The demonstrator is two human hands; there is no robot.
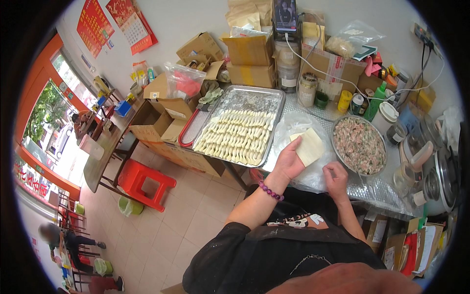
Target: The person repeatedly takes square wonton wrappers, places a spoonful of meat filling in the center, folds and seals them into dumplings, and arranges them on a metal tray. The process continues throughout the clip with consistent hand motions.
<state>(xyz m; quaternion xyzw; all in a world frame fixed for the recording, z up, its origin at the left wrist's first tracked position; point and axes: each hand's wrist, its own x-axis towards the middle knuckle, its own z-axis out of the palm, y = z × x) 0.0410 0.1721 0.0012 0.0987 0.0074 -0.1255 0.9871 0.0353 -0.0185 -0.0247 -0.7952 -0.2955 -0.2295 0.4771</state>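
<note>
A stack of square dough wrappers [310, 147] lies in my left hand [290, 158], held with the thumb on top. Beneath it spreads a clear plastic bag [290, 126] on the metallic-patterned table cover. My right hand [336, 180] hovers at the table's near side with its fingers curled in; no object shows in it. Just beyond that hand, a round bowl [360, 145] is full of minced meat filling with green bits. To the left, a metal tray [253, 98] carries several rows of folded, filled dumplings, with a floury bare strip at its far end.
Jars [307, 88], bottles and a white lidded cup [385, 113] crowd the back and right. A phone [285, 16] stands behind, its white cable [330, 68] crossing above the table. Cardboard boxes [249, 55] line the wall. A red stool [141, 180] stands left; people are farther off.
</note>
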